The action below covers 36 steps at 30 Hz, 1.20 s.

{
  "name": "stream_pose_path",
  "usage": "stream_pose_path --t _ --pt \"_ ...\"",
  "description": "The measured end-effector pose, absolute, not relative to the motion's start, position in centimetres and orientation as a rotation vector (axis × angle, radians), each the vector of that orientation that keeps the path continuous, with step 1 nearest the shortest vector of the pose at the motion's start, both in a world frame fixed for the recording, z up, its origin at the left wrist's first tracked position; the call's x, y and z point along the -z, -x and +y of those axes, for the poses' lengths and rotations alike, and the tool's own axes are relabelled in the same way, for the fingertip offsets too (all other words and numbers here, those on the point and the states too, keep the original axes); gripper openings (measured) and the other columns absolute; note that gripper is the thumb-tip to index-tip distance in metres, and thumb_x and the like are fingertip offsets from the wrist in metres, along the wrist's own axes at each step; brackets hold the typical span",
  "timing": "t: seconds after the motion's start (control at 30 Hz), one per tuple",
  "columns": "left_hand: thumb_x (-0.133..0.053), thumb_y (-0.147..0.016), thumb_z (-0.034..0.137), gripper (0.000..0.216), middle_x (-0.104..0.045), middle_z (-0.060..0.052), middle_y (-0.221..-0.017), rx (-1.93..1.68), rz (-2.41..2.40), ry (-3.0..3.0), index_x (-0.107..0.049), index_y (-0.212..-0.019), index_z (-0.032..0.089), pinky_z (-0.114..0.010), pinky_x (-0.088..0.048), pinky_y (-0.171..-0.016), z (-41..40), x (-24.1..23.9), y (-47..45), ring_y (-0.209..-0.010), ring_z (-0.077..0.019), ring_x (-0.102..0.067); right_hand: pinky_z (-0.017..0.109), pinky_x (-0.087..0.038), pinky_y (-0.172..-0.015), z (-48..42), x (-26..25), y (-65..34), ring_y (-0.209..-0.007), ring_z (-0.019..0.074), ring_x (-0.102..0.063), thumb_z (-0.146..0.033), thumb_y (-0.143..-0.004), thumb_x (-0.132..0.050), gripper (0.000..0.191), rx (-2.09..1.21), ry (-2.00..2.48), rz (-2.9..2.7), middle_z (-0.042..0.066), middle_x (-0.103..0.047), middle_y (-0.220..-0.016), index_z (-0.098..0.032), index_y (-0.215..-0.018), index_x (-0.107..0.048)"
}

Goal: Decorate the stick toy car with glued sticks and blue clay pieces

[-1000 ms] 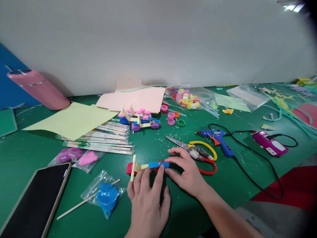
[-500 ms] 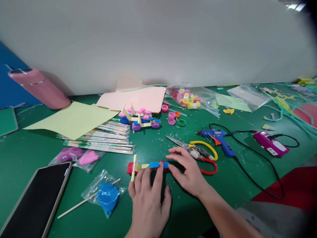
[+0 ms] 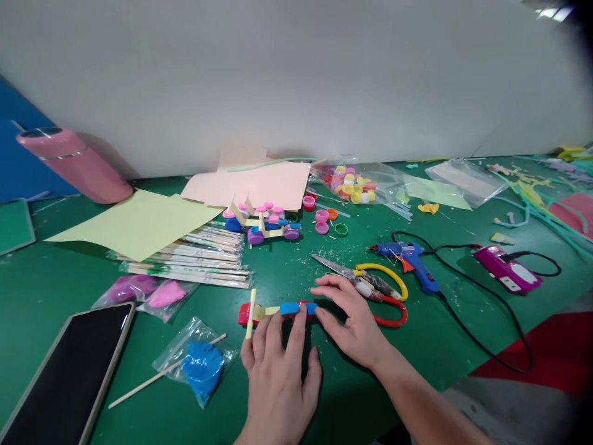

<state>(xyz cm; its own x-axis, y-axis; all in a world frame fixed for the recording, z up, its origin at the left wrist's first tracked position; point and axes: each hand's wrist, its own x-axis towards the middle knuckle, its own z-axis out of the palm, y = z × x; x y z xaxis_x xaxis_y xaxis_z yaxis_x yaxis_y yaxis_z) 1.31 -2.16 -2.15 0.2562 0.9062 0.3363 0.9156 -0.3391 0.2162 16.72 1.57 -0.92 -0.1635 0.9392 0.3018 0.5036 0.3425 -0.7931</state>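
A small toy car [image 3: 272, 311] with red wheels, a pale yellow body and blue strips on top sits on the green table before me. From the near side, my left hand [image 3: 282, 368] lies along it with fingertips pressed onto the body and a blue strip, holding it down. My right hand [image 3: 347, 321] touches the car's right end with its thumb, while its other fingers are spread apart. Just beyond the right hand lie scissors [image 3: 380, 267] with yellow and red handles. The fingers partly cover the car's near side and rear wheels.
Farther back stand finished-looking toy cars [image 3: 273, 232] beside bundled sticks [image 3: 194, 266]. A blue glue gun [image 3: 407, 256] with its cord lies right. At left are a phone [image 3: 69, 371], a bag of blue clay [image 3: 202, 368], a wooden stick [image 3: 143, 386] and a pink bottle [image 3: 76, 164].
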Motion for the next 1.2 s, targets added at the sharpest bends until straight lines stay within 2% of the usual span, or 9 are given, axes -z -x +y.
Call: stream_pose_path --t 0.2,0.4,0.7,1.2 --pt "-0.051 -0.075 0.020 0.047 -0.049 -0.018 -0.110 0.647 -1.762 2.477 -0.048 -0.121 0.016 -0.050 -0.037 -0.080 -2.13 1.99 -1.42 -0.103 -0.0334 -0.043 0.037 -0.041 -0.091 1.51 0.88 -16.84 -0.107 0.0216 -0.048 -0.017 -0.080 -0.052 0.030 -0.722 1.279 -1.772 0.008 -0.050 -0.113 -0.022 -0.109 -0.056" --pt "-0.051 -0.074 0.018 0.048 -0.048 -0.016 -0.110 0.665 -1.782 2.492 -0.047 -0.122 0.022 -0.050 -0.037 -0.080 -2.18 1.76 -1.34 -0.103 -0.0327 -0.043 0.035 -0.044 -0.086 1.73 0.88 -17.14 -0.105 0.0202 -0.050 -0.017 -0.087 -0.042 0.025 -0.751 1.289 -1.707 0.008 -0.051 -0.111 -0.022 -0.107 -0.055" --pt "-0.051 -0.074 0.019 0.045 -0.047 -0.015 -0.109 0.643 -1.767 2.500 -0.051 -0.118 0.024 -0.050 -0.037 -0.080 -2.15 1.98 -1.28 -0.103 -0.0328 -0.043 0.032 -0.042 -0.089 1.58 0.93 -16.62 -0.107 0.0191 -0.047 -0.017 -0.082 -0.051 0.028 -0.798 1.270 -1.763 0.009 -0.048 -0.113 -0.019 -0.109 -0.056" --pt "-0.051 -0.073 0.017 0.041 -0.045 -0.016 -0.108 0.653 -1.687 2.514 -0.054 -0.113 0.022 -0.051 -0.038 -0.076 -2.19 1.70 -1.14 -0.100 -0.0333 -0.043 0.031 -0.039 -0.094 1.55 0.69 -16.60 -0.109 0.0178 -0.044 -0.013 -0.085 -0.045 0.028 -0.818 1.227 -1.842 0.006 -0.044 -0.115 -0.022 -0.105 -0.062"
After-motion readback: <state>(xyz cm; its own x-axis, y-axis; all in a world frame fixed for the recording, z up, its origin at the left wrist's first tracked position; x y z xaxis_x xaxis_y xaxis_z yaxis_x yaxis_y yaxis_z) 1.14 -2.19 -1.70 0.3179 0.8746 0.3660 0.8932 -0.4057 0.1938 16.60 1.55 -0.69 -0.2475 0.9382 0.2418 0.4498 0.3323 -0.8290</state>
